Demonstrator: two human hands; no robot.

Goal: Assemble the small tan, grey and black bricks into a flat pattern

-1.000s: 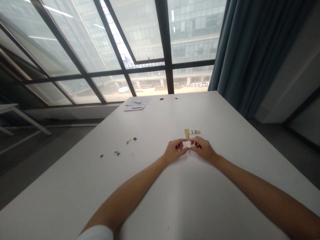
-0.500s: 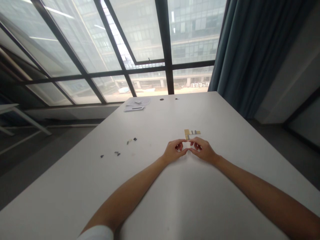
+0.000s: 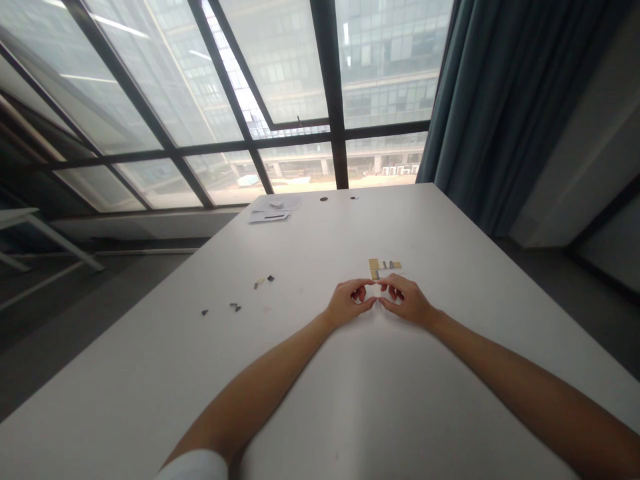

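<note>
My left hand (image 3: 351, 301) and my right hand (image 3: 407, 299) face each other low over the white table (image 3: 305, 373), thumbs and forefingers curved so the tips nearly meet. A small pale, cream-coloured patch (image 3: 377, 290) shows between the fingertips; whether it is a thin piece held at its edges I cannot make out. Just beyond the fingers lies a flat arrangement of yellow and grey pieces (image 3: 374, 264), its near end partly hidden by the fingertips.
Left of my hands lie several small dark pieces (image 3: 235, 307), a dark square piece (image 3: 271, 278) and a thin yellowish piece (image 3: 259, 283). Papers (image 3: 270, 217) rest at the far left corner. A dark round disc (image 3: 323, 199) sits by the far edge, before the windows.
My right thumb has shifted very slightly right, away from the left thumb. Otherwise both hands and the pieces on the table stay where they were.
</note>
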